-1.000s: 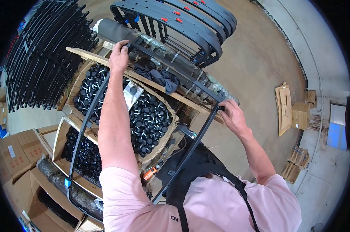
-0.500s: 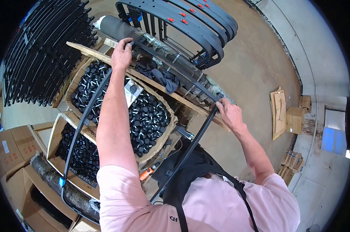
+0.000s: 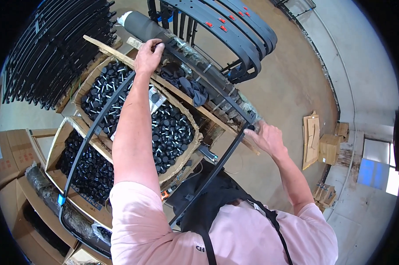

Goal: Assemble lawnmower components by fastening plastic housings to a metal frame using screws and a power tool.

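A black metal frame [image 3: 208,178] lies across the boxes in front of me, its curved left side reaching down to a blue clip. My left hand [image 3: 148,57] is at the frame's upper left corner, fingers curled and pressed against it. At the right corner, my right hand [image 3: 270,139] has thumb and fingers around a small black round piece [image 3: 252,127], which looks like a screw-in foot. Below the left forearm stands an open carton [image 3: 195,128] of many black round feet with metal studs. A second carton [image 3: 58,152] holds small black parts.
Curved dark frames [image 3: 234,33] with red tags stand at the far side. Black bars [image 3: 58,48] are stacked at far left. A plastic-wrapped roll [image 3: 142,26] lies beyond the cartons, near a dark cloth [image 3: 192,90]. Cardboard boxes [image 3: 329,148] sit by the right wall.
My view has shifted slightly. My right hand has turned at the corner, and a small black round piece now shows at its fingertips. My left hand stays at its corner.
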### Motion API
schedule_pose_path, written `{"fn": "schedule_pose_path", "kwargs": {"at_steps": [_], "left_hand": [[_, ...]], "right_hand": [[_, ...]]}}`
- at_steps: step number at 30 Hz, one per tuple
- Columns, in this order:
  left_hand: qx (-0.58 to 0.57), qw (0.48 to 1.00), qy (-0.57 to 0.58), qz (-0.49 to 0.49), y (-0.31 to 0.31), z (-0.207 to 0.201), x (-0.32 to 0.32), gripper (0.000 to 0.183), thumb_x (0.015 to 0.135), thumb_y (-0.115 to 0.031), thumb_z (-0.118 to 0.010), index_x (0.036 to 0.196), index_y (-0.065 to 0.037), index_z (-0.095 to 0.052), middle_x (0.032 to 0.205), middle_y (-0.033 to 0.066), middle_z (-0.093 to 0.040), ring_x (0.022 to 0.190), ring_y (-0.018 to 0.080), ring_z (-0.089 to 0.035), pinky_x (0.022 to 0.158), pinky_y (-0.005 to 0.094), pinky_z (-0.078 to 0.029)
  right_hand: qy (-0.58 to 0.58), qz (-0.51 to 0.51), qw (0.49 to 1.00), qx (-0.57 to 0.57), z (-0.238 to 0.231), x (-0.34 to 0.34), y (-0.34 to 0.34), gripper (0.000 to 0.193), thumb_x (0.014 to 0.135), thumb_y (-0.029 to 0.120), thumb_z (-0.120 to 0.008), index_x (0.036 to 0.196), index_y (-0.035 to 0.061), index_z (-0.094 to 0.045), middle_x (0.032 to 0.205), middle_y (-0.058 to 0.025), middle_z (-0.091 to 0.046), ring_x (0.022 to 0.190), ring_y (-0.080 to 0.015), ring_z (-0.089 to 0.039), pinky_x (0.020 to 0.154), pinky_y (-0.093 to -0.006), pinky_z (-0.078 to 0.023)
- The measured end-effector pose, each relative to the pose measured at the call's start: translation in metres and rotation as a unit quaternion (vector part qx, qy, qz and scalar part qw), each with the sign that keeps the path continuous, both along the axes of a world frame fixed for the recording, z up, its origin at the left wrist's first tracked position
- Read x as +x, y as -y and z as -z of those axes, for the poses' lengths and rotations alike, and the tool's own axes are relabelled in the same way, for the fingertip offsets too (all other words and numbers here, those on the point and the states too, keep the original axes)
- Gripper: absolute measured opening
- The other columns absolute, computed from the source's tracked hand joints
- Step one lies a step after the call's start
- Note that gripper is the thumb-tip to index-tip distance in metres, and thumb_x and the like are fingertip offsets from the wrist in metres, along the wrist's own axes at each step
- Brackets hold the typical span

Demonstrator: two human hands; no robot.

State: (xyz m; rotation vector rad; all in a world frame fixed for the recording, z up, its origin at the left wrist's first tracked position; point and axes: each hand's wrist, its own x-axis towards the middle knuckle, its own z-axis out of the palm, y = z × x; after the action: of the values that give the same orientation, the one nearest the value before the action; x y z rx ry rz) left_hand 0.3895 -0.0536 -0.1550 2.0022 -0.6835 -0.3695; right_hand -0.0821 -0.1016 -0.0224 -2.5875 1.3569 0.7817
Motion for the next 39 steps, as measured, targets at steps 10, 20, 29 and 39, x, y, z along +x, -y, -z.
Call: {"fn": "schedule_pose_path", "kwargs": {"at_steps": [10,20,29,39], "left_hand": [[-0.043,0.999,-0.021,0.01,-0.001,0.011,0.012,0.032,0.1,-0.035,-0.067,0.131,-0.029,-0.072,0.137,0.0051,-0.067,0.126,0.0258,-0.065,0.105,0.0408,-0.051],[-0.009,0.997,0.078,0.008,-0.004,0.006,0.001,0.032,0.108,-0.03,-0.053,0.133,-0.036,-0.071,0.137,0.0025,-0.068,0.13,0.0277,-0.062,0.109,0.0411,-0.049],[0.014,0.999,0.013,0.033,-0.001,-0.006,-0.001,0.064,0.097,-0.053,-0.064,0.152,-0.022,-0.055,0.142,-0.0015,-0.069,0.129,0.0253,-0.066,0.109,0.0386,-0.049],[0.128,0.991,0.023,-0.025,-0.001,-0.03,0.002,0.1,0.083,-0.061,-0.08,0.162,-0.014,-0.037,0.147,0.0144,-0.064,0.133,0.036,-0.062,0.109,0.0452,-0.049]], "right_hand": [[0.017,-0.139,0.989,-0.041,0.008,-0.01,0.002,0.038,0.087,0.028,-0.067,0.113,0.0013,-0.07,0.096,-0.022,-0.076,0.09,-0.0402,-0.074,0.077,-0.0508,-0.059],[0.124,-0.153,0.978,-0.065,0.006,-0.012,-0.007,0.023,0.085,0.017,-0.063,0.1,0.0019,-0.07,0.093,-0.0222,-0.075,0.084,-0.0394,-0.074,0.071,-0.0521,-0.058],[-0.019,-0.171,0.984,-0.037,0.014,-0.007,0.008,0.031,0.088,0.028,-0.068,0.098,-0.0019,-0.065,0.083,-0.0248,-0.073,0.08,-0.0443,-0.073,0.072,-0.0546,-0.059],[0.088,-0.117,0.985,-0.088,0.041,-0.005,0.003,0.045,0.103,0.039,-0.057,0.081,0.0014,-0.068,0.073,-0.0248,-0.072,0.07,-0.0422,-0.074,0.067,-0.0521,-0.06]]}}
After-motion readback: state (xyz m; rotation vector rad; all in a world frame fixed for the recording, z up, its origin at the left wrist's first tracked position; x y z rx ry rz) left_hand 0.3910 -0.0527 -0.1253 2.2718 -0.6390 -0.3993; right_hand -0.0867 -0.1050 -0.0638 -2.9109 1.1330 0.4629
